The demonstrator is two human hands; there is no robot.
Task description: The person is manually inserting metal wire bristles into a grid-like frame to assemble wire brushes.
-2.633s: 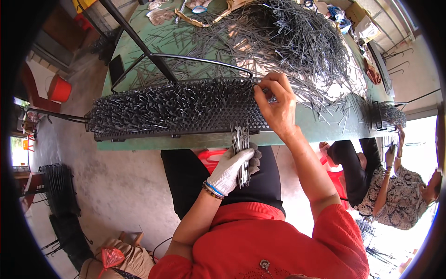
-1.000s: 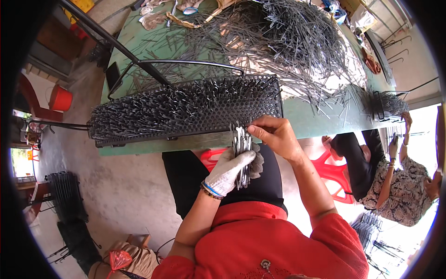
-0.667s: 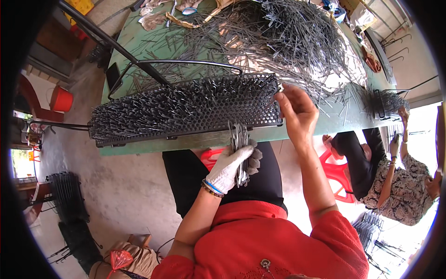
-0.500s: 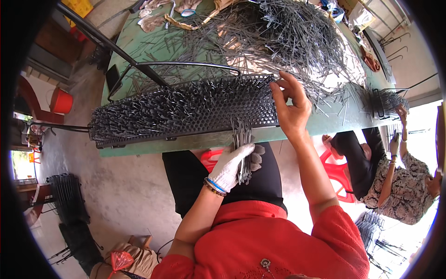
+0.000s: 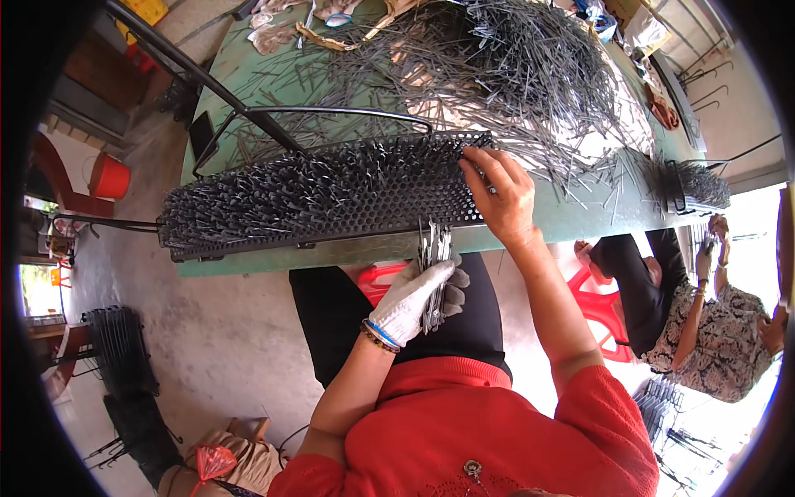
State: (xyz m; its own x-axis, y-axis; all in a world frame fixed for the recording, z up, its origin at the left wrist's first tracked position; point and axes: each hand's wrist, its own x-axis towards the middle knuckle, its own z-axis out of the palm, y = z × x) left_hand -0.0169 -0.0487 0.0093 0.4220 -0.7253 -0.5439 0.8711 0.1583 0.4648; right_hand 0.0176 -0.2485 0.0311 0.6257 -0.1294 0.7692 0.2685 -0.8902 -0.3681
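Observation:
A long black perforated metal panel (image 5: 406, 192) lies along the table's near edge. Dark thin strips (image 5: 265, 195) stand thickly in its holes over the left and middle, while bare holes show toward the right. My left hand (image 5: 411, 296), in a white glove, is closed around an upright bundle of grey strips (image 5: 434, 248) just in front of the panel. At the panel's right end, my bare right hand (image 5: 503, 199) has its thumb and fingers bent together against the perforated surface. Whatever is between those fingertips is too small or hidden to make out.
A big heap of loose strips (image 5: 538, 62) covers the green table (image 5: 331, 242) behind the panel. A black rod frame (image 5: 257, 124) rises behind it. On the right, another person (image 5: 716, 323) works at a similar panel (image 5: 696, 186). A red bucket (image 5: 109, 178) is far left.
My right hand has shifted left from the panel's end onto the holed face, and its raised fingers have come down. My left hand has barely moved, still gripping the bundle.

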